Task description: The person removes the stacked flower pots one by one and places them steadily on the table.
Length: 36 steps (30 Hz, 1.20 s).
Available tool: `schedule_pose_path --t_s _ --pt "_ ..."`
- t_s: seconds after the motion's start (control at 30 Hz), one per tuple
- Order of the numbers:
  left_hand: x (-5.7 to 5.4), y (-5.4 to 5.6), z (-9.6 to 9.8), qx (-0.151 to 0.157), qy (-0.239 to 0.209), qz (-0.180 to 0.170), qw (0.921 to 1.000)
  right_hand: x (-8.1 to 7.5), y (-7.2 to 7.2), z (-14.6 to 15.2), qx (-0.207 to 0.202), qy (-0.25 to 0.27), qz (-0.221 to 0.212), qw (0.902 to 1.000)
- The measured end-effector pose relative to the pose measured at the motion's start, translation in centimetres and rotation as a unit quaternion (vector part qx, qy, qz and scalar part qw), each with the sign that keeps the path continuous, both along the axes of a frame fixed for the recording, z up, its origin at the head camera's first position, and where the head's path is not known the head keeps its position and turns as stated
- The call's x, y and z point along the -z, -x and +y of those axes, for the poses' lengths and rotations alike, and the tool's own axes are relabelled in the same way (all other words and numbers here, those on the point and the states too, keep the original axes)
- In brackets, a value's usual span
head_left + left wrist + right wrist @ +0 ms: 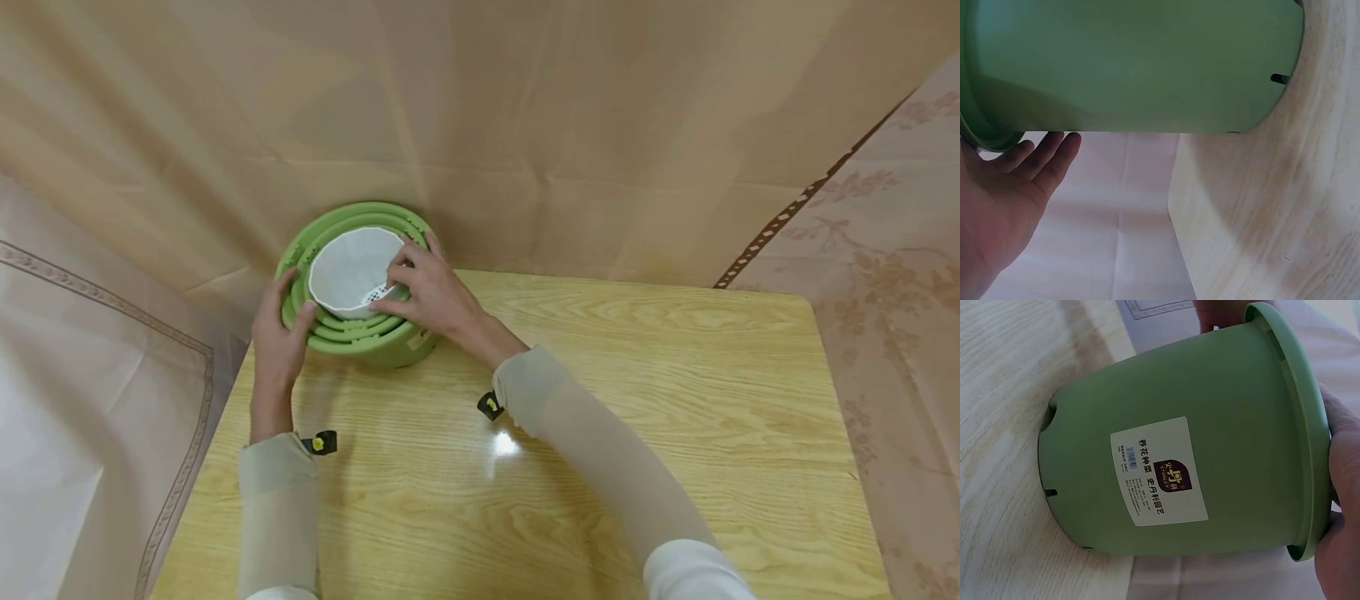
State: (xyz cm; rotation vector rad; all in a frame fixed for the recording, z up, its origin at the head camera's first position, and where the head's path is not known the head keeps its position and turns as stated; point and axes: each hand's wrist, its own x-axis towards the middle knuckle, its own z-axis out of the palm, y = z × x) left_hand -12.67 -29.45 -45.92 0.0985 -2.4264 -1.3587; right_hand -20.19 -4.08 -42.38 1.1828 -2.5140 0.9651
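Observation:
Several green plastic flowerpots (375, 335) are nested inside one another on the table, upright. A white flowerpot (348, 262) with a faceted rim and small holes in its bottom sits inside the innermost green one. My right hand (435, 296) pinches the white pot's rim at its near right side. With the thumb on the rim and the fingers along the outer wall, my left hand (279, 337) grips the outer green flowerpot (1147, 69) at its left. In the right wrist view a printed label (1160, 472) shows on the outer pot's side.
The wood-grain table (600, 450) extends to the right of the pots and toward me. A tan cloth (562, 142) hangs right behind the table. Patterned pale fabric (900, 350) lines the right side, and plain pale fabric (82, 400) the left.

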Motion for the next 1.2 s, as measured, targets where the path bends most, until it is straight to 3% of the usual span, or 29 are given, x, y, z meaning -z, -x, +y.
schedule_pose_path --t_s 0.33,0.73,0.83,1.07,1.2 --pt "0.2 -0.4 0.1 -0.011 -0.006 -0.009 0.9999 0.0 -0.1 0.1 -0.009 0.035 -0.023 0.9991" --pt "0.0 -0.5 0.5 -0.019 -0.023 -0.008 0.9995 -1.0 0.0 0.1 -0.040 0.161 0.026 0.9858" --pt "-0.5 -0.8 0.9 -0.026 -0.030 -0.016 0.9991 -1.2 -0.1 0.1 -0.041 0.179 0.029 0.9826" --pt "-3.5 -1.8 2.8 -0.029 -0.057 -0.009 0.9979 -1.9 -0.1 0.1 -0.054 0.236 0.033 0.9696" --pt "-3.3 -1.9 2.8 -0.032 -0.073 -0.009 0.9968 -2.3 0.0 0.2 -0.061 0.260 0.045 0.9627"
